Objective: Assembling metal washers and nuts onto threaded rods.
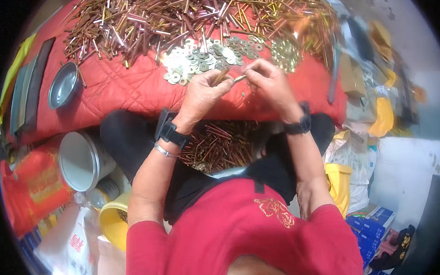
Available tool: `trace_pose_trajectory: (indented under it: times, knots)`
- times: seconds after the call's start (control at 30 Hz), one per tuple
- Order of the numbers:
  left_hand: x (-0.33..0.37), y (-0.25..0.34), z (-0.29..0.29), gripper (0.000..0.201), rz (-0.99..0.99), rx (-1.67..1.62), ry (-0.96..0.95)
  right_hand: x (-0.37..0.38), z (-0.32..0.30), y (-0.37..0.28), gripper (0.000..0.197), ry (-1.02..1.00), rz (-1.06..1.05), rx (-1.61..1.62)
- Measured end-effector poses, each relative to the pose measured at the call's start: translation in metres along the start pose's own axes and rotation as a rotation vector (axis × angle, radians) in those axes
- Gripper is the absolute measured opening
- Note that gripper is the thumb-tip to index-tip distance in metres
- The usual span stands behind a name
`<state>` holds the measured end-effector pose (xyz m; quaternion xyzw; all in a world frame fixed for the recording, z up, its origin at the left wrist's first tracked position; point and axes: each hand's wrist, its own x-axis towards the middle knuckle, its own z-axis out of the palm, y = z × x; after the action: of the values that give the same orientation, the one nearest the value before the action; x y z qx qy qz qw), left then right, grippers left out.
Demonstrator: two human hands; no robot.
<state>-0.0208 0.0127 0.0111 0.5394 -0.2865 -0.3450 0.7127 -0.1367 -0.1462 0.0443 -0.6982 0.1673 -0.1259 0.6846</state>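
A thin metal pin (239, 78), just below the washer pile (204, 59), is pinched by the right hand (271, 83) and should be kept level while the left hand (203, 94) stays closed around its rods (221, 77).
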Motion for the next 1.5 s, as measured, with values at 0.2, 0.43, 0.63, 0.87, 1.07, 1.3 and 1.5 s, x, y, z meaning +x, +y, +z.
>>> trace_pose_trajectory:
  times: [0.2,0.43,0.63,0.87,1.07,1.3,1.5]
  knots:
    - [0.004,0.015,-0.015,0.023,-0.405,-0.259,-0.152,-0.001,0.004,-0.004,0.005,-0.013,-0.244,-0.176]
    - [0.011,0.01,-0.013,0.022,-0.517,-0.314,-0.135,0.003,0.002,0.006,0.004,0.061,-0.327,-0.258]
    - [0.007,0.011,0.001,0.013,0.086,0.646,-0.075,0.002,-0.014,0.03,0.02,0.026,-0.389,-0.641]
    - [0.011,0.007,0.01,0.016,-0.235,0.172,0.029,0.006,-0.007,0.027,0.02,0.17,-0.559,-0.475]
    - [0.005,-0.005,0.009,0.011,-0.253,0.131,-0.063,-0.003,-0.003,0.025,0.031,0.159,-0.476,-0.512]
    - [0.009,-0.002,0.011,0.019,-0.374,0.028,-0.004,0.0,-0.004,0.029,0.041,0.196,-0.481,-0.3]
    - [0.005,0.001,0.017,0.017,-0.378,0.014,-0.035,0.0,-0.007,0.031,0.046,0.159,-0.443,-0.43]
